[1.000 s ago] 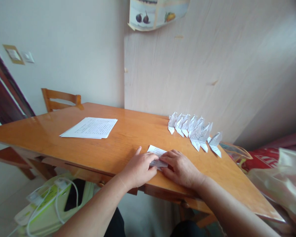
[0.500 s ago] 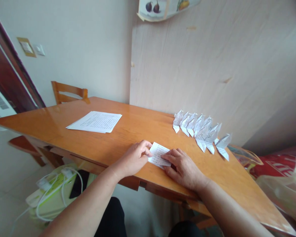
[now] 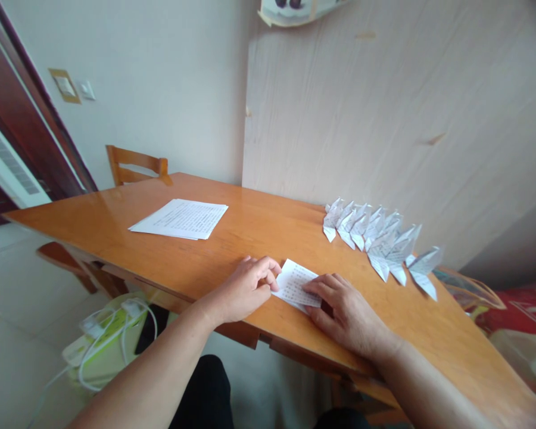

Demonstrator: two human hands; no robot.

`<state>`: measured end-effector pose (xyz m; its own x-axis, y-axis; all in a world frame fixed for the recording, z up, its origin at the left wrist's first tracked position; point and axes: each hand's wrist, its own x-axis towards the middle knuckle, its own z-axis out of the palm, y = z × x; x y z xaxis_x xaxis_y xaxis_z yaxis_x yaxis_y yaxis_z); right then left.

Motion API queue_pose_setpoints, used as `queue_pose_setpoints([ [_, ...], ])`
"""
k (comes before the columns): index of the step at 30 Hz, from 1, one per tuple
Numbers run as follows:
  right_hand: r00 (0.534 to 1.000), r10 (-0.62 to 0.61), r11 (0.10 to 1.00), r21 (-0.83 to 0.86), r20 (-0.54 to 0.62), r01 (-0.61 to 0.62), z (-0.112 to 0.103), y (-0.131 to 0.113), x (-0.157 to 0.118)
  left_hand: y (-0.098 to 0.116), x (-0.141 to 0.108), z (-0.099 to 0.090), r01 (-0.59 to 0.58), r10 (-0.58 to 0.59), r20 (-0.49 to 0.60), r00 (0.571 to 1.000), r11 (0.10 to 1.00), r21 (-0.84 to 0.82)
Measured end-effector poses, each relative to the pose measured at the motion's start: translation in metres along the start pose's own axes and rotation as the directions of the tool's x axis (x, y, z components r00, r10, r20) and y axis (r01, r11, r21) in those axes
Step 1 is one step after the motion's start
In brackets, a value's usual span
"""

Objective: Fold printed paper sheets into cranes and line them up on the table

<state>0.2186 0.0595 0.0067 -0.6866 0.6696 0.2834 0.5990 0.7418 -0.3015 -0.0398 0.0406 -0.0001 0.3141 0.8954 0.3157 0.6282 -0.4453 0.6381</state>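
A small folded sheet of printed paper [image 3: 295,282] lies near the table's front edge, a second layer peeking out along its lower side. At its left edge my left hand [image 3: 245,289] has thumb and forefinger closed on the corner. My right hand [image 3: 346,310] grips the right edge, fingers on top and thumb by the lower side. What is under the right fingers is hidden. Several folded paper pieces [image 3: 384,241] with pointed tips stand in a row to the right, beyond my right hand.
A stack of printed sheets [image 3: 181,219] lies on the wooden table [image 3: 250,226] at the left. A wooden chair [image 3: 136,165] stands past the far edge. Below the table at left are a power strip [image 3: 109,328] and white cables. Red and clear bags [image 3: 518,310] sit at the right.
The view has turned slightly left, so the surroundings appear farther right. Both hands stay at the folded paper, whose lower layer shows a little more.
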Motion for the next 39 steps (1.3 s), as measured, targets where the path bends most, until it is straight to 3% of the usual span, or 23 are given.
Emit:
queue_pose_setpoints([
  [8,0.996,0.083,0.995,0.055,-0.02,-0.082,-0.001,0.001,-0.003,0.001,0.002,0.001,0.024,-0.024,-0.001,1.0,0.999,0.042],
  [28,0.993,0.102,0.956,0.283,-0.065,-0.08,0.005,0.014,0.0,0.004,0.003,0.004,0.023,-0.022,-0.011,1.0,0.995,0.095],
  [39,0.981,0.167,0.952,0.276,-0.1,-0.134,0.009,0.019,0.006,0.004,0.003,0.007,0.01,-0.006,-0.028,1.0,0.99,0.138],
])
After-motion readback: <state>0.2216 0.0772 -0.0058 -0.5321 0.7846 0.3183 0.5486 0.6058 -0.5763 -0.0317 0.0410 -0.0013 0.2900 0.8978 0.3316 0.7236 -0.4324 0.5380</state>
